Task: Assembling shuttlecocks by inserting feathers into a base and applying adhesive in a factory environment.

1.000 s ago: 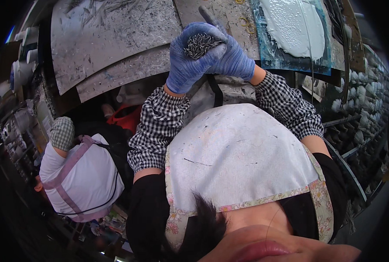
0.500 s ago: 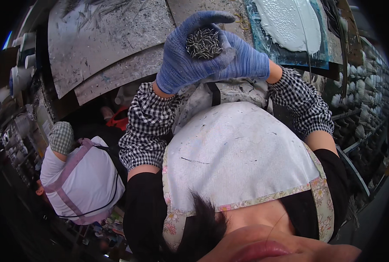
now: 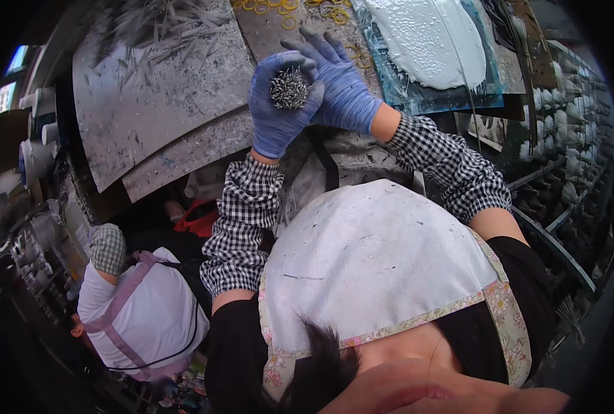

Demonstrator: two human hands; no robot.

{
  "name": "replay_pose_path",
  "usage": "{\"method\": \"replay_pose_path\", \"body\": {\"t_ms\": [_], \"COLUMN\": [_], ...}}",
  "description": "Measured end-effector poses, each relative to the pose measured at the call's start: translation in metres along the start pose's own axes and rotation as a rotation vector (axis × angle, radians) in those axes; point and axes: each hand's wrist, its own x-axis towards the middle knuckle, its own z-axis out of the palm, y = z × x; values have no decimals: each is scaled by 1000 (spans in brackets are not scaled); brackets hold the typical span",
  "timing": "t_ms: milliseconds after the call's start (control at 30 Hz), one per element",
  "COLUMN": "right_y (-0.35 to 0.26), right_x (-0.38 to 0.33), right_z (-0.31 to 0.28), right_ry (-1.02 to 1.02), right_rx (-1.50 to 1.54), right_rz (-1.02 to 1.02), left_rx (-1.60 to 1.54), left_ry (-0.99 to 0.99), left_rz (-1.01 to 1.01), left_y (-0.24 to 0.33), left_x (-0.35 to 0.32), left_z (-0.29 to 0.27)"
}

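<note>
The left hand (image 3: pixel 279 110) curls its fingers (image 3: pixel 265 72) tight around one bundle of thin grey sticks (image 3: pixel 290 88). The right hand (image 3: pixel 345 90) cups beside it, fingers (image 3: pixel 317 45) half spread, touching. Yellow rubber bands (image 3: pixel 283 10) lie beyond on the worktop (image 3: pixel 155 103).

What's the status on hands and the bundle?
Left hand gripping the bundle of thin sticks, ends up. Right hand cupped against it, fingers spread. Held above the grey board; nothing in the way.

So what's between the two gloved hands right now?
In the head view, a round bundle of thin grey sticks, ends toward the camera. The left hand cups it; the right hand presses against its other side.
</note>
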Motion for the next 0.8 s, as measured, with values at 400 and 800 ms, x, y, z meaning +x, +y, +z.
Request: {"method": "replay_pose_path", "body": {"t_ms": [400, 800], "right_y": [18, -56], "right_x": [2, 61], "right_z": [-35, -57], "right_ry": [-183, 76], "right_rx": [-90, 182], "right_rz": [-36, -602], "left_rx": [169, 265], "left_ry": [-78, -397], "left_rz": [149, -144], "left_y": [-10, -49], "left_x": [14, -50], "left_z": [-6, -1]}}
